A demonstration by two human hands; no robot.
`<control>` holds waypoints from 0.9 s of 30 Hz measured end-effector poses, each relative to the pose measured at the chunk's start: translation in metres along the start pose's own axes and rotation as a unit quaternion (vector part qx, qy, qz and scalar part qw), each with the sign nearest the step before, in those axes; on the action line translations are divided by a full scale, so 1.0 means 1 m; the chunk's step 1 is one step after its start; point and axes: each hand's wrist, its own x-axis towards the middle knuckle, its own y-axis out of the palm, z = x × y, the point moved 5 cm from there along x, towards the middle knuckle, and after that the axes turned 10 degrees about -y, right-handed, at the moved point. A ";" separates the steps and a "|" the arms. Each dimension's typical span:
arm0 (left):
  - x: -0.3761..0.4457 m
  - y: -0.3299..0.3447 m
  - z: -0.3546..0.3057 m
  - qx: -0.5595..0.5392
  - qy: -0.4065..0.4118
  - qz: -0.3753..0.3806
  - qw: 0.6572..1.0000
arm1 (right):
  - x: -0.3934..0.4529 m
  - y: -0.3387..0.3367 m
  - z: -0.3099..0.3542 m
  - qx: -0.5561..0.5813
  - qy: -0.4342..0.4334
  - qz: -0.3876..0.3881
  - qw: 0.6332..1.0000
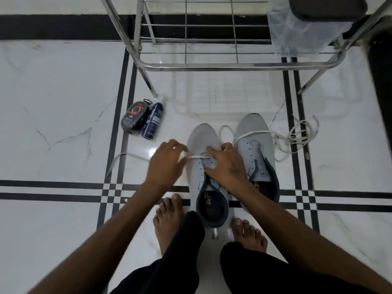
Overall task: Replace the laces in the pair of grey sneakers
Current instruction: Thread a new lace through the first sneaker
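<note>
Two grey sneakers stand side by side on the white marble floor (53,92), toes pointing away from the person. On the left sneaker (203,143) a white lace (196,157) runs across the lowest eyelets. The left hand (164,164) pinches that lace just left of the shoe, though the hand is blurred, so the exact grip is hard to make out; the loose end trails away over the floor. The right hand (227,164) rests on the tongue with straight fingers pressing it down. Across the right sneaker (255,145) lies a second lace (297,134), bunched in loops beside it. Near the left sneaker lie a shoe-polish tin (134,118) and a spray can (153,120), touching. Behind stands a metal rack (212,65).
</note>
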 end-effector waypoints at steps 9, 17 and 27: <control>0.033 0.011 -0.008 0.157 0.013 0.031 0.987 | -0.006 0.002 -0.002 -0.005 -0.003 -0.002 1.000; 0.019 0.026 -0.037 0.047 0.022 0.121 0.991 | -0.004 0.005 -0.002 0.022 0.009 -0.019 1.000; 0.016 -0.013 0.039 0.049 -0.082 0.012 0.995 | -0.010 -0.001 0.001 -0.016 0.009 0.008 1.000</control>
